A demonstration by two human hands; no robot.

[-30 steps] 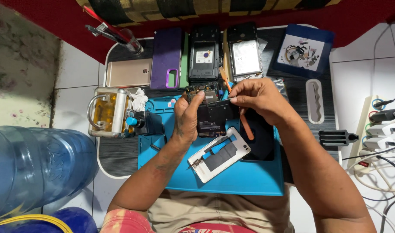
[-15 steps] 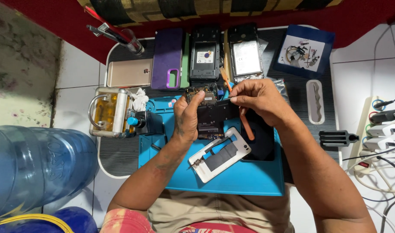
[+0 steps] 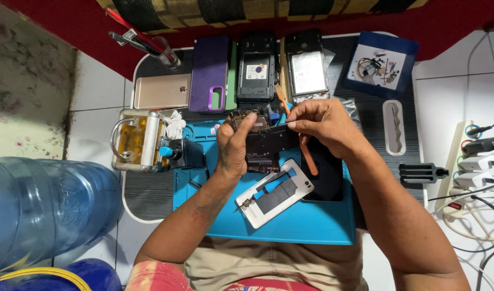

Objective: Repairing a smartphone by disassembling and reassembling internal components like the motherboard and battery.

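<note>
head view — left hand (image 3: 233, 148) grips opened phone (image 3: 266, 148), long axis crosswise; right hand (image 3: 322, 126) pinches tweezers (image 3: 276, 126).

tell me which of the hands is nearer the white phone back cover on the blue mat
Left. The left hand is just above the white back cover, close to its upper-left edge; the right hand sits farther up and to the right.

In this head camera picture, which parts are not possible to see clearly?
- The opened phone: its left part is hidden under the left hand.
- The thin tool in the right hand: its tip is too small to identify.
- The small parts in the blue tray: too small to distinguish.
- The water bottle: cut off by the left edge.
- The power strip: cut off by the right edge.
</note>
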